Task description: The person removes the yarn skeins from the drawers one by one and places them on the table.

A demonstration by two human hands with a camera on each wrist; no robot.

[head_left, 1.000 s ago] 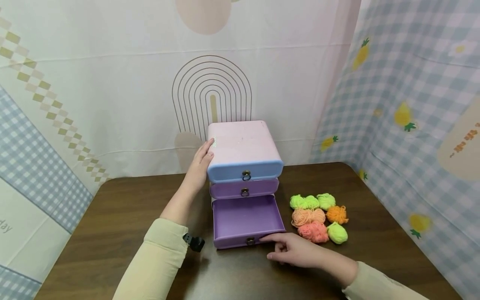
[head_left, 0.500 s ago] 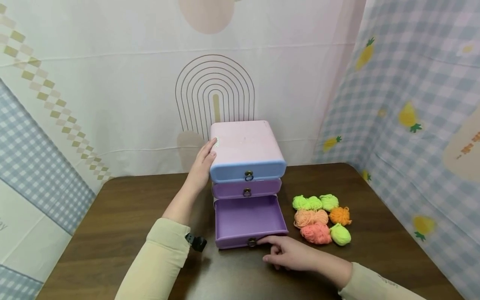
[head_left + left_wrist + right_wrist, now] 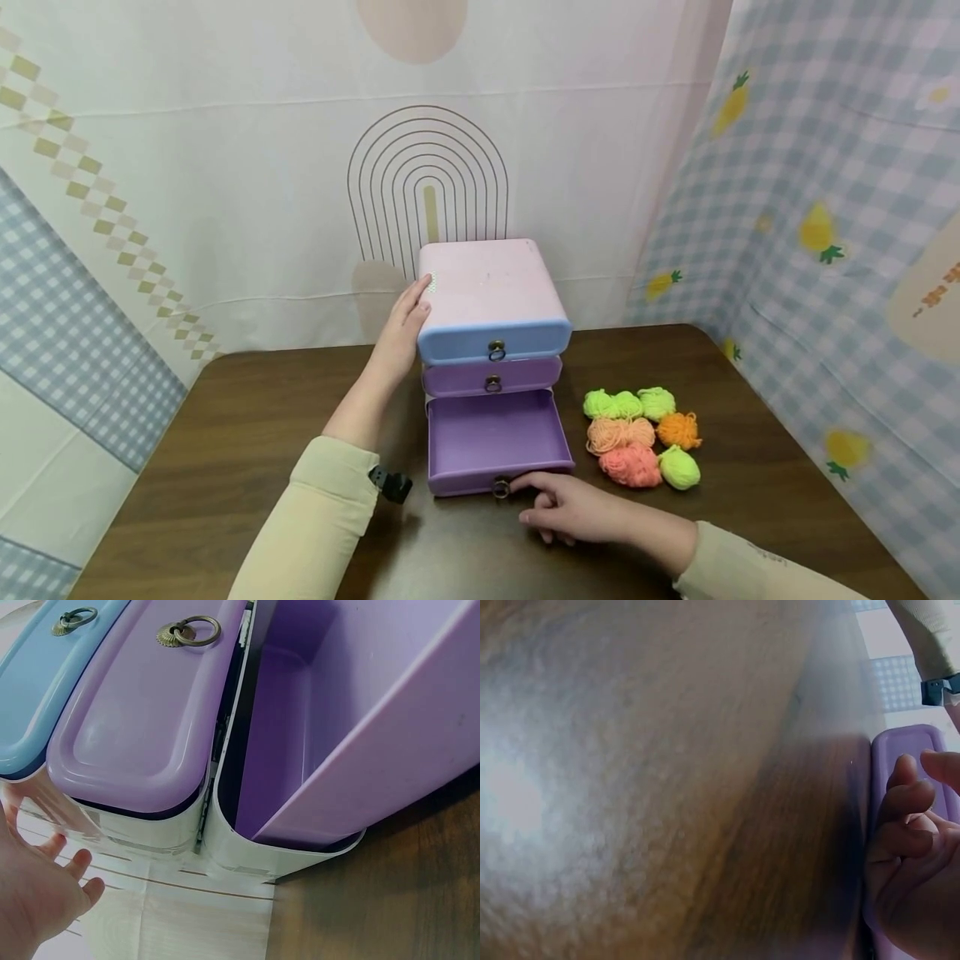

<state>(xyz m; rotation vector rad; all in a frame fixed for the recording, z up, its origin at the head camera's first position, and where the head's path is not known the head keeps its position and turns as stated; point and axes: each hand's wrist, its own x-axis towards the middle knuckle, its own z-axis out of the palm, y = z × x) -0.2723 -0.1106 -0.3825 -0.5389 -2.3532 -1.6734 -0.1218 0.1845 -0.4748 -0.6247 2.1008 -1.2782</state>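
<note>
A small three-drawer chest [image 3: 487, 283] with a pink top stands on the table. Its bottom purple drawer [image 3: 495, 433] is pulled out and bare inside. My left hand [image 3: 397, 337] rests against the chest's upper left side, fingers extended toward the top edge; the left wrist view shows this hand [image 3: 41, 892] beside the chest. At the bottom drawer's front, my right hand [image 3: 581, 506] reaches with its index finger to the brass ring pull [image 3: 501, 487]. The other fingers are loosely bent, as the right wrist view of the hand [image 3: 919, 862] also shows.
Several yarn balls lie right of the chest: lime green [image 3: 679, 467], coral [image 3: 630, 465], peach [image 3: 621, 435] and orange [image 3: 678, 430]. Above the open drawer, a purple drawer [image 3: 525, 377] and a blue drawer [image 3: 450, 343] are closed. A patterned cloth [image 3: 225, 208] hangs behind the table [image 3: 247, 467].
The right hand has slid left along the drawer front, its index fingertip now at the ring pull. The left hand stays against the chest.
</note>
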